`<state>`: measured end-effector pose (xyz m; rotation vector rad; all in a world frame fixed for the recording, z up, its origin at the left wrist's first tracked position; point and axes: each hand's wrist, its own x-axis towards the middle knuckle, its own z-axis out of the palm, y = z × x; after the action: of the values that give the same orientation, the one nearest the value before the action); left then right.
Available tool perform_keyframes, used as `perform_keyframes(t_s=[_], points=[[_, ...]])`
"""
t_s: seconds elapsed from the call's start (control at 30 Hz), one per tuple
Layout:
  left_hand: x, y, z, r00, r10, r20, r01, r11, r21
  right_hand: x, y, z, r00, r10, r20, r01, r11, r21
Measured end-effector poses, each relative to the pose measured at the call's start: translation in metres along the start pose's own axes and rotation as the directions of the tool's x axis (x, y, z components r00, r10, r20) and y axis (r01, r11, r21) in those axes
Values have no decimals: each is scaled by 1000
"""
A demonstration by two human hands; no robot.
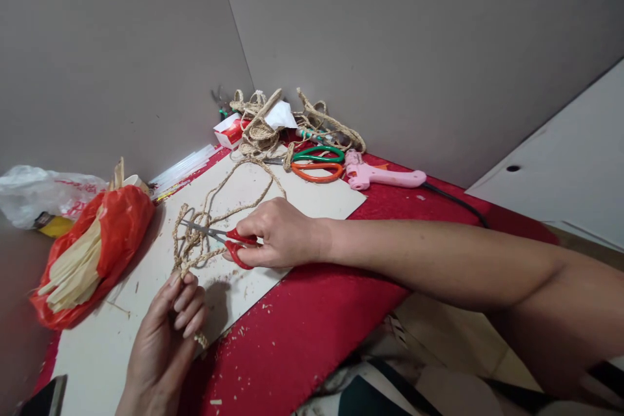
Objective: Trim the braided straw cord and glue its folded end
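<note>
Your left hand (168,331) pinches the braided rope (195,247) upright, while your right hand (277,234), clamped on the red scissors (221,237), points the blades leftward across it.

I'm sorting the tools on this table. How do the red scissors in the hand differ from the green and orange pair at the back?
The red scissors are gripped by the right hand, blades at the rope; the green and orange scissors lie unheld by the glue gun. The red pair's handles match; the other's are two colours. The red pair's loops look smaller. Both have metal blades.
</note>
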<state>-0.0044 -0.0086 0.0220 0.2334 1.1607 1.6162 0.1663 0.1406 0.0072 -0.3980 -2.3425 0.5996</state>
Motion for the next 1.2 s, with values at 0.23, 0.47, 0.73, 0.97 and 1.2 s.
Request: perform_keyframes(t_s=[0.23,0.47,0.73,0.97,1.2], points=[[-1,-8,1,998,6,64,-18,980,197,2,-3,3,967,202,-156,-162,958,238],[5,-21,-1,994,-55,98,18,938,346,5,-1,21,888,304,345,-459,647,609],[-11,-23,9,966,-227,126,137,857,497,9,5,4,950,256,179,-309,852,423],[-17,-27,10,932,-305,197,170,846,505,11,8,1,978,160,135,-172,982,80],[-13,-31,6,913,-322,252,189,879,439,10,13,3,984,126,128,-124,992,-18]])
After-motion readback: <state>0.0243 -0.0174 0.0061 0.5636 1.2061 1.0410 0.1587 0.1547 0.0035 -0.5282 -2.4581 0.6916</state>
